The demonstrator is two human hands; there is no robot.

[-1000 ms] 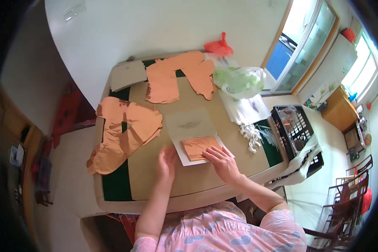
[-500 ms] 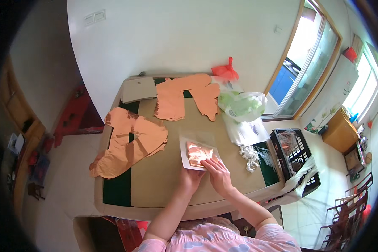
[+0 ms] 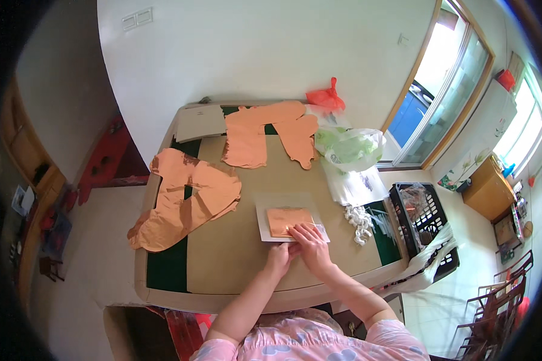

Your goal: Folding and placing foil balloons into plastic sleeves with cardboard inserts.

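Observation:
A flat packet lies at the table's near middle. It has a folded copper-coloured sheet (image 3: 280, 221) over a white card (image 3: 264, 231), with a see-through flap (image 3: 283, 200) at its far side. My right hand (image 3: 312, 245) lies across its near right part, fingers stretched out and pressing on the copper sheet. Close beside it, my left hand (image 3: 280, 257) closes at the packet's near edge; its fingertips are partly hidden by the card and the right hand. Larger cut-out copper-coloured sheets (image 3: 193, 195) spread at the left, with another piece (image 3: 247, 144) toward the back.
Grey card sheets (image 3: 200, 123) lie at the far left. Along the right are a red plastic bag (image 3: 326, 98), a green-white plastic bag (image 3: 352, 150), clear bags (image 3: 355, 186), bunched white strips (image 3: 359, 224) and thin clear sticks (image 3: 382, 222). A black crate (image 3: 426, 219) stands beside the table.
The packet has tipped flatter and its copper sheet shines less. My left hand has shifted slightly right and come out from beneath the packet's near edge. My right hand still rests on the sheet.

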